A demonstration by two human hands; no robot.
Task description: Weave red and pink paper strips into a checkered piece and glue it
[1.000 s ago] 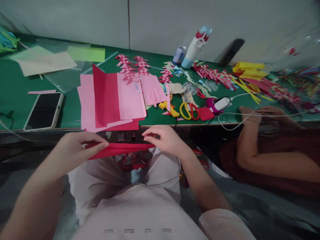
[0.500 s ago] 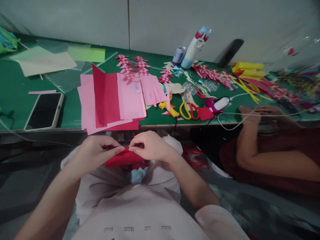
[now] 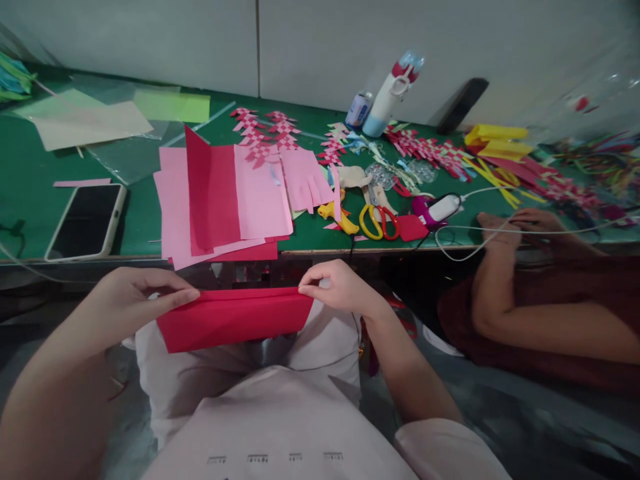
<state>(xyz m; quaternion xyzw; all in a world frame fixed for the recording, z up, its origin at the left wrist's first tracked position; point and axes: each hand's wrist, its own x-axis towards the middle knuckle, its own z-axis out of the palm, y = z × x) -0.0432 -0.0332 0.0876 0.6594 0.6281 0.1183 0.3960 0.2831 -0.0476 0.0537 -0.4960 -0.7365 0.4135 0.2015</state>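
Observation:
A red sheet of paper (image 3: 235, 323) with a narrow fold along its upper edge is stretched above my lap. My left hand (image 3: 145, 300) pinches the left end of that folded edge between thumb and fingers. At the other end, my right hand (image 3: 333, 287) pinches the edge the same way. Just beyond, on the table, lies a stack of pink paper (image 3: 173, 207) with a folded dark red sheet (image 3: 215, 200) standing partly open on top. Pink paper with cut strips (image 3: 305, 180) is at the stack's right.
Scissors (image 3: 373, 220) lie near the edge of the green table (image 3: 310, 250), by a yellow tool (image 3: 337, 217). A phone (image 3: 87, 220) is at left. A bottle (image 3: 393, 93) and can (image 3: 359, 110) stand behind. A co-worker's arm (image 3: 500, 280) and a white cable (image 3: 550, 231) are at right.
My hands have moved apart, from near the middle of the folded edge out to its two ends. More of the red paper now shows between them.

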